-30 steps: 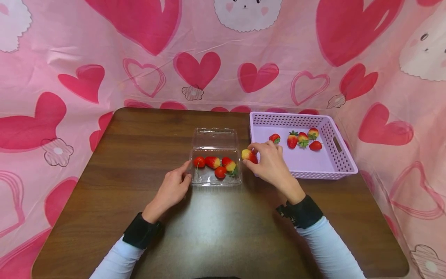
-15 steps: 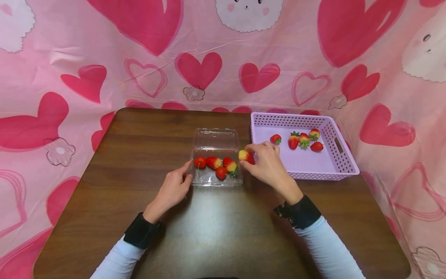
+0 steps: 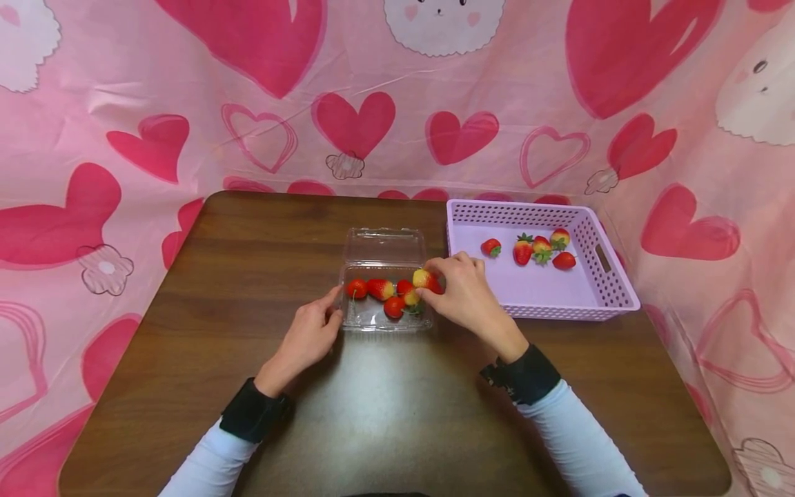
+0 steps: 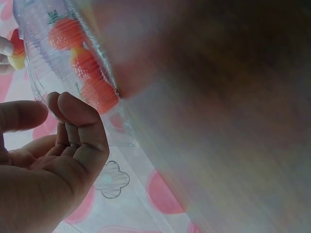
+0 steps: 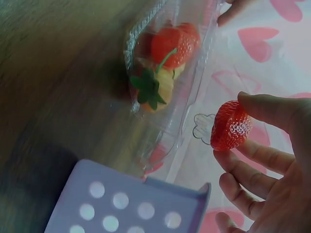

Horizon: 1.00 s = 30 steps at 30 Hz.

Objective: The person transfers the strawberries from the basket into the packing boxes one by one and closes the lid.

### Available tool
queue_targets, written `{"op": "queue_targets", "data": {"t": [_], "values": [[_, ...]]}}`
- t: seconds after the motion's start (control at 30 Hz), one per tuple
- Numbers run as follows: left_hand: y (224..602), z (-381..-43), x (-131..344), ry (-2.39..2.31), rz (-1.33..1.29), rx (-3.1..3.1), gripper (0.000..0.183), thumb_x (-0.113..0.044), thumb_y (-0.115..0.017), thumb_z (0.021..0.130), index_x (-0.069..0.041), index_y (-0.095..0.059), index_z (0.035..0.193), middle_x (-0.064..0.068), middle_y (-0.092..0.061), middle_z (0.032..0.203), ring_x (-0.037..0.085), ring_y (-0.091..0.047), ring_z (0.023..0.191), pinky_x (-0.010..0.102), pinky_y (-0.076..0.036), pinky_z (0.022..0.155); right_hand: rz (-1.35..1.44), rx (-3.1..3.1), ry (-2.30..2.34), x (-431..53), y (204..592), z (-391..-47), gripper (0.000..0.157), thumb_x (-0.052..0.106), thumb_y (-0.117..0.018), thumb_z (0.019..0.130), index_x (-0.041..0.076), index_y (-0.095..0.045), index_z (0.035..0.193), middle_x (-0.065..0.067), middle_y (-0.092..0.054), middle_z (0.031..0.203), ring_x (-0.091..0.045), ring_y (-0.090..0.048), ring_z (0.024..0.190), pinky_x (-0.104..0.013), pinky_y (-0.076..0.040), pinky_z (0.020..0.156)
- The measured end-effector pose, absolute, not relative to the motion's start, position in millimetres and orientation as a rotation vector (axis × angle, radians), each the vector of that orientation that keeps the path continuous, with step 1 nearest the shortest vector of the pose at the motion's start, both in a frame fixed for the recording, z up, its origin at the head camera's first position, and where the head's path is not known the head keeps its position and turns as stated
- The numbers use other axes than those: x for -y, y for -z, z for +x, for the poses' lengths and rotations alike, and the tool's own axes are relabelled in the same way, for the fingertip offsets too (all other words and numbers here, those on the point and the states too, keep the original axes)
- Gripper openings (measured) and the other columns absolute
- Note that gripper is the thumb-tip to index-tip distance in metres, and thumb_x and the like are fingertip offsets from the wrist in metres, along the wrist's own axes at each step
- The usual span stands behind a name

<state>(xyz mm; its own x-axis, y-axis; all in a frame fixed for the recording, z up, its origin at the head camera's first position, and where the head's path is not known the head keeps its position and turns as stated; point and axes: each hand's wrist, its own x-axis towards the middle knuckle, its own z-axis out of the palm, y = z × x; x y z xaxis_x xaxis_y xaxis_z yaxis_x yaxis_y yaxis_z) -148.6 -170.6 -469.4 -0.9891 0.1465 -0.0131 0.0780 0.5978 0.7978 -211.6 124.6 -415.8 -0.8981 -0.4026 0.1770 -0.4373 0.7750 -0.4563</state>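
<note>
In the head view, a clear plastic clamshell container [image 3: 373, 319] stands with its lid tipped back and several strawberries [image 3: 380, 289] inside. My left hand [image 3: 308, 330] rests its fingertips and thumb against the container's left side; in the left wrist view, that hand's [image 4: 68, 150] fingers are loosely bent. Between thumb and fingertips, my right hand [image 3: 464, 293] pinches a red-and-yellow strawberry [image 3: 425, 279] above the container's right edge. The right wrist view shows this strawberry's red end [image 5: 232, 126] held clear of the container [image 5: 194, 92]. Whether it touches the strawberries below cannot be told.
A lilac perforated basket [image 3: 546, 312] sits to the right of the container, holding several more strawberries [image 3: 522, 252]. Both stand on a brown wooden table [image 3: 248, 262]. Pink heart-patterned cloth [image 3: 435, 90] hangs behind the table and at both sides.
My right hand has moved left with the strawberry, from beside the basket to over the container's right edge. The left hand has stayed at the container's left side.
</note>
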Motion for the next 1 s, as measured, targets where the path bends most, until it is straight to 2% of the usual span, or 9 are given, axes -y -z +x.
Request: {"op": "queue_targets", "data": {"t": [0.33,0.87,1.0], "values": [[470.5,-149.8,170.0,-1.319,0.191,-2.772,0.054,-0.008,-0.057,0.104,0.003,-0.046,0.156,0.006,-0.055,0.072,0.019,-0.052,0.050,0.032,-0.044,0.048,0.735,2.921,-0.780,-110.7,419.1,-210.9,0.049,0.033,-0.090,0.084,0.008,-0.075,0.124,-0.005,-0.074,0.104,-0.025,-0.052,0.104,-0.052,-0.033,0.096],[470.7,-149.1,171.6,-1.319,0.202,-2.768,0.054,-0.008,-0.057,0.104,0.004,-0.046,0.156,0.006,-0.054,0.074,0.018,-0.051,0.051,0.031,-0.043,0.048,0.819,2.887,-0.762,-96.1,429.2,-212.6,0.046,0.033,-0.089,0.084,0.009,-0.076,0.122,-0.005,-0.076,0.112,-0.022,-0.052,0.102,-0.048,-0.036,0.090],[470.6,-149.0,171.7,-1.321,0.204,-2.775,0.054,-0.007,-0.056,0.104,0.004,-0.046,0.156,0.006,-0.054,0.073,0.018,-0.051,0.052,0.031,-0.043,0.048,0.841,2.890,-0.736,-92.1,430.3,-212.9,0.045,0.033,-0.088,0.085,0.010,-0.076,0.121,-0.005,-0.076,0.113,-0.023,-0.053,0.102,-0.050,-0.036,0.093]]}}
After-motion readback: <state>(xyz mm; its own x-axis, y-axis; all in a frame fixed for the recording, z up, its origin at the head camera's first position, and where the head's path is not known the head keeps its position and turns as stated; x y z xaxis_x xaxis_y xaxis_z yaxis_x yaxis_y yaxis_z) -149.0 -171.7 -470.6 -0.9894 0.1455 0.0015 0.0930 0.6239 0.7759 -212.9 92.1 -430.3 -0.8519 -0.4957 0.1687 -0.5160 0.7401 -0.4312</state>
